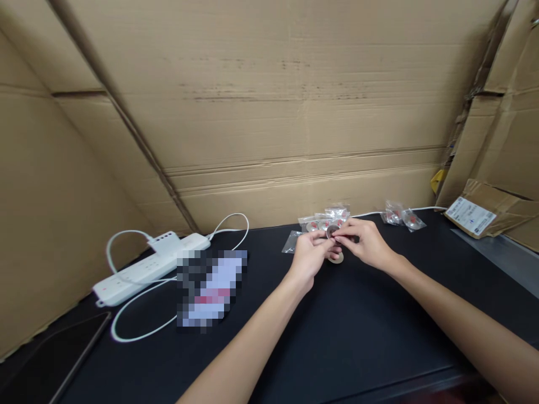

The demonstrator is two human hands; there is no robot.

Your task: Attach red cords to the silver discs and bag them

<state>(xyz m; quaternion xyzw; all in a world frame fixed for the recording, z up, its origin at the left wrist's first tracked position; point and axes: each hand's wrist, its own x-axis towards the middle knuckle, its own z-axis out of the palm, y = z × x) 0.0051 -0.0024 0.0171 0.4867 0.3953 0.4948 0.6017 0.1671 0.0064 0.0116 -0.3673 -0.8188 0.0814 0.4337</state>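
Both my hands meet over the black table. My left hand (312,252) is closed on the edge of a small round grey disc (330,230). The fingertips of my right hand (362,241) pinch together at the same disc from the right. Just below the fingers, a pale round disc (337,258) shows partly on the table, its rest hidden by my hand. Behind my hands lie several small clear plastic bags (324,222) with round pieces and red spots inside. A flat clear bag (291,242) lies just left of them.
A white power strip (143,275) with a plugged-in white charger (166,244) and looping cable (122,338) is on the left. Nearby are a blurred-out object (217,289) and a dark flat panel (63,359). More bagged pieces (403,216) and a labelled cardboard package (497,210) sit right. Cardboard walls (295,112) surround the table.
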